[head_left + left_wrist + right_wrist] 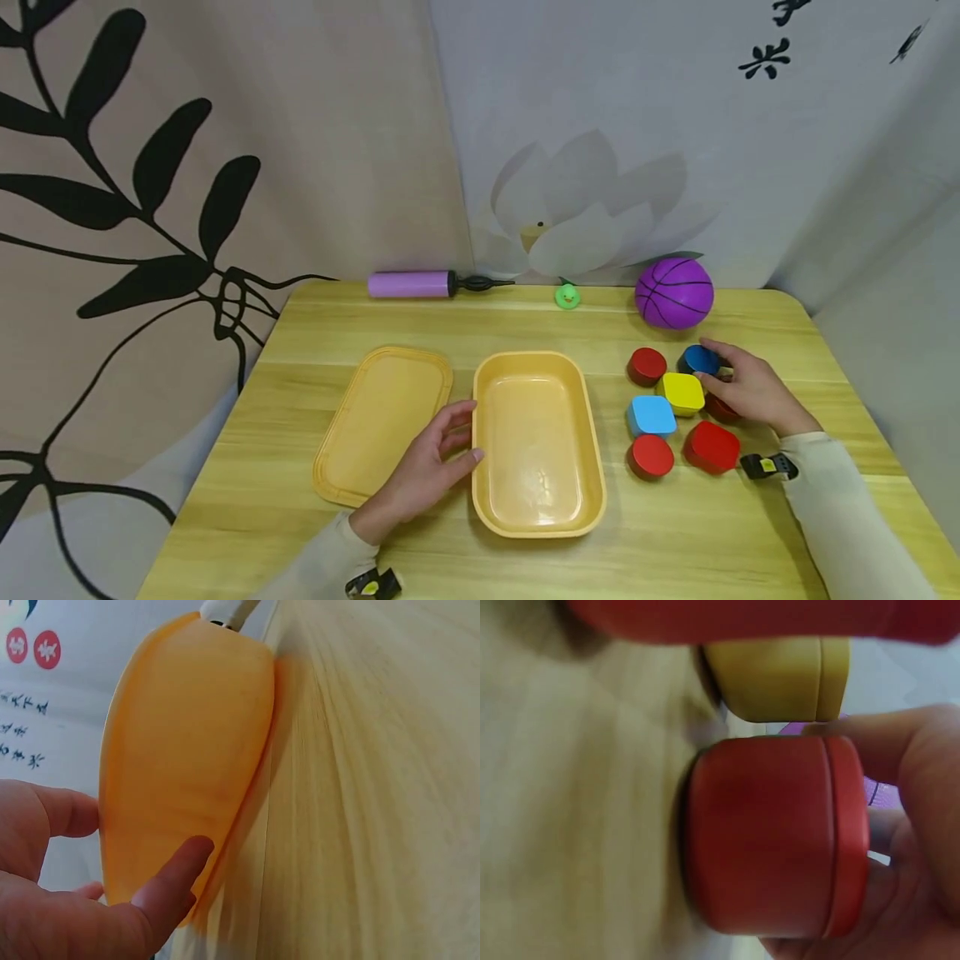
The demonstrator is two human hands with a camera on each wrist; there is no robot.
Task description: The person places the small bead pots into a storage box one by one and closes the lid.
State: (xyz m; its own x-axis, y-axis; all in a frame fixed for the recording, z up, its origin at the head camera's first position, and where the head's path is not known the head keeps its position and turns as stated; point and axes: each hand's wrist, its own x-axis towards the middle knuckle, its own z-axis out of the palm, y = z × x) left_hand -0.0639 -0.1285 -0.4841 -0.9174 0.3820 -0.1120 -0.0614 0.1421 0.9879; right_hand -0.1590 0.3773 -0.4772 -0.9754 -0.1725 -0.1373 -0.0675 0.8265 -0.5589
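Observation:
In the head view, my right hand (pixel 753 392) reaches over a group of small lidded tins. Its thumb and index finger are on either side of a blue round tin (pixel 697 359), which it pinches. Next to that tin are a yellow tin (pixel 681 394) and a dark red tin (pixel 722 408), partly under the hand. A red tin (pixel 769 836) fills the middle of the right wrist view, and the blue one is hidden there. My left hand (pixel 427 458) rests its loosely spread fingers against the left side of a yellow-orange plastic box (pixel 592 467).
A matching lid (pixel 375 417) lies left of the box. Several other red tins and a light blue tin (pixel 651 415) stand to its right. Along the back are a purple hand pump (pixel 411 284), a small green toy (pixel 567 296) and a purple ball (pixel 674 293), near the curtain.

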